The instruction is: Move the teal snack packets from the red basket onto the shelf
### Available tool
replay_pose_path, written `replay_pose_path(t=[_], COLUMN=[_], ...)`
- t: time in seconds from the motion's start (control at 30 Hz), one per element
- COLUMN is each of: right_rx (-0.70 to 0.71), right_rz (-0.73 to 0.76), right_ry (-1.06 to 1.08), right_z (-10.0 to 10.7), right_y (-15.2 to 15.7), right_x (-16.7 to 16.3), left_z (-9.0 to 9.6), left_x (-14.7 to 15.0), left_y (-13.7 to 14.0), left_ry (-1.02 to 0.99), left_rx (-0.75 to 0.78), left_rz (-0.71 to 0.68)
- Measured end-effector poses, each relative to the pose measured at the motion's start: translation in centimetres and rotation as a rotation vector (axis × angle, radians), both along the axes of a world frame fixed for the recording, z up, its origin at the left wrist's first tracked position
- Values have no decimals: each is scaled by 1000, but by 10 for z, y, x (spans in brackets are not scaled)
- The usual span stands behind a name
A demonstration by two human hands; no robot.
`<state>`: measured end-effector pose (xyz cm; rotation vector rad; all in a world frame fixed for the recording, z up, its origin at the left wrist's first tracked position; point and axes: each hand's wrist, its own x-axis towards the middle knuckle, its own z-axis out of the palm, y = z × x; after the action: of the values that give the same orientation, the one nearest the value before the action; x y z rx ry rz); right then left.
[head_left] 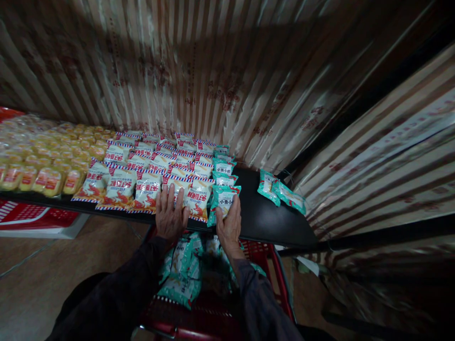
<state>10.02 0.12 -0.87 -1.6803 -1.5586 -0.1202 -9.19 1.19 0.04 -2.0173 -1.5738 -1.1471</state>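
My left hand (171, 213) lies with its fingers stretched out on the front of a white snack bag (177, 182) with striped red-and-blue edges, in the front row on the dark shelf. Beside it, my right hand (229, 226) has its thumb and fingers around the lower part of a green snack bag (223, 193) at the row's right end. More green bags (223, 168) stand in a column behind that one. To the left are several rows of the white bags (119, 184).
Two green bags (268, 187) lie on the right part of the black shelf (273, 225). Yellow packaged snacks (46, 180) fill its left. Below me a red cart (280, 279) holds more green bags (183, 270). A striped curtain (199, 61) hangs behind; a red basket (39, 215) sits underneath.
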Motion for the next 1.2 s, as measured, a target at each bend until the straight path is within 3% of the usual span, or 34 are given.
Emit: replay_pose_path(t=[0.37,0.63,1.03,1.2], right_rx=[-40,26,-33,-10], right_rz=[80,-8,25,-31], right_ry=[-53,68,-7,-25], right_z=[2,7,8,10], right_y=[3,8,3,0], right_x=[1,2,-12,-12], left_z=[1,0,-1,1], left_x=[2,0,2,2], left_y=[0,0,1,-1], left_ry=[-1,-23,-31,7], left_rx=[-15,-44,-31,-10], left_rz=[11,-11,1,9])
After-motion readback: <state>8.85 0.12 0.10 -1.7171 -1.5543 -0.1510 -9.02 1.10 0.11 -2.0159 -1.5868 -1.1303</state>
